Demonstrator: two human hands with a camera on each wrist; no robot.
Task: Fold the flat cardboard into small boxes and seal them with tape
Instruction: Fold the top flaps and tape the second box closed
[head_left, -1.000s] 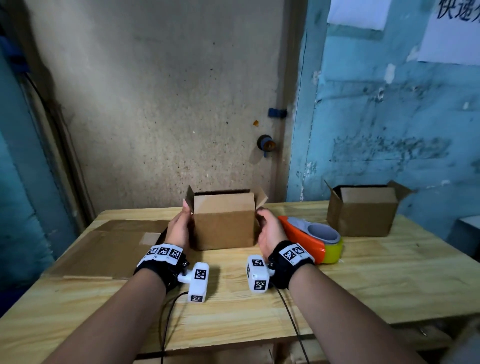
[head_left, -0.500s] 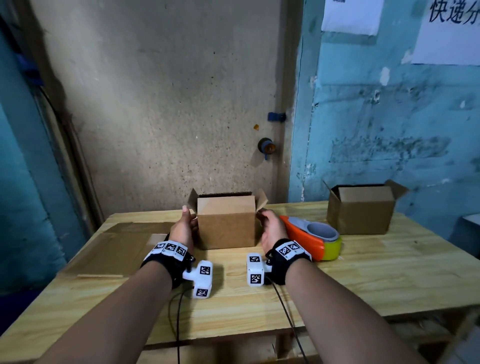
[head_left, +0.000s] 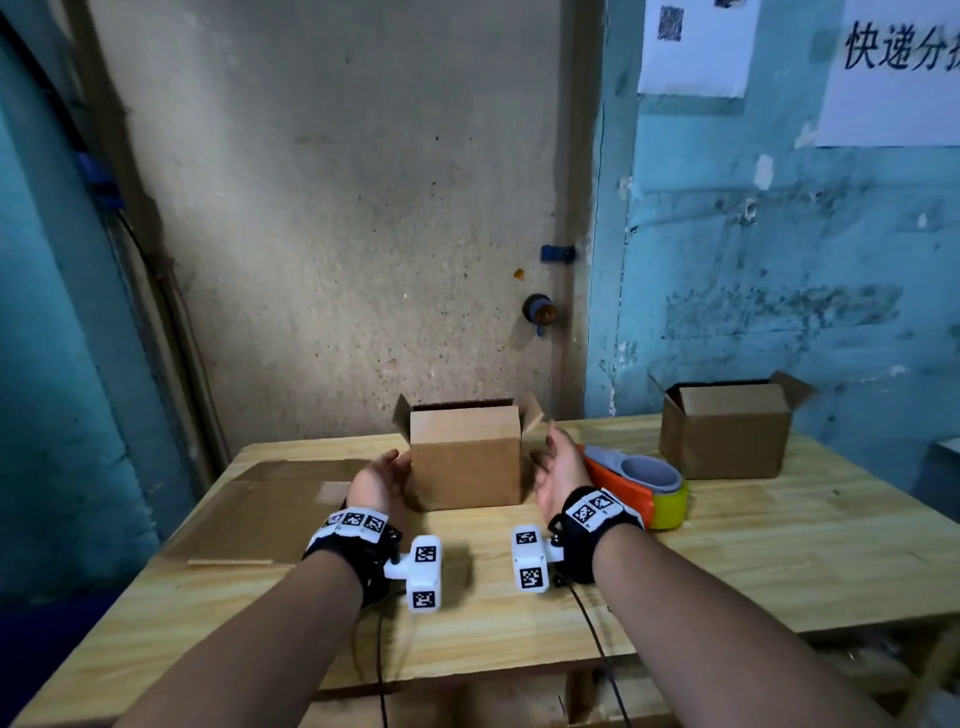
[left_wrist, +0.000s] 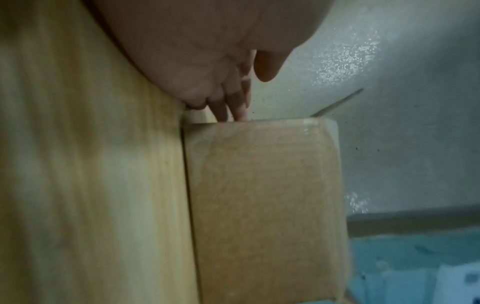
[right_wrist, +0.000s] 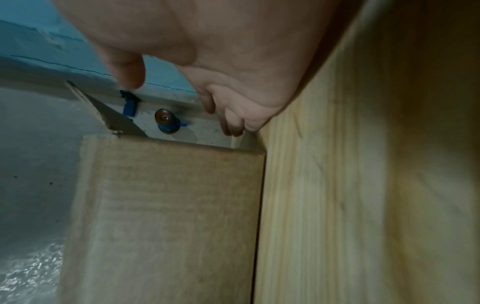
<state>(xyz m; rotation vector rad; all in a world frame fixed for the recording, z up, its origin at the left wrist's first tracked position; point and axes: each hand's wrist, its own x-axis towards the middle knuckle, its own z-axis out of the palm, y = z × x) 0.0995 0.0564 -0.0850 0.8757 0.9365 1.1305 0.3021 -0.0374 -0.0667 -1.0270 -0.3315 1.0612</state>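
From the head view I see the small cardboard box (head_left: 466, 457) standing upright in the centre of the frame, its top flaps splayed open, on the pale wooden counter (head_left: 779, 545). My left hand (head_left: 376, 480) sits just left of it and my right hand (head_left: 558, 467) just right, both with fingers relaxed and spread, gripping nothing; a narrow gap shows on the right side, while on the left I cannot tell whether the fingertips touch. Half a second ago both hands were pressed against the box walls; they have now drawn back and the box has stayed put. The counter's near edge runs along the lower frame with bare planks in between. At centre right the orange tape dispenser (head_left: 631, 491) lies close behind my right wrist, and a second open box (head_left: 727, 431) stands further right. Flat cardboard sheets (head_left: 270, 499) lie at centre left. The corrugated box is matte brown with crisp corners.
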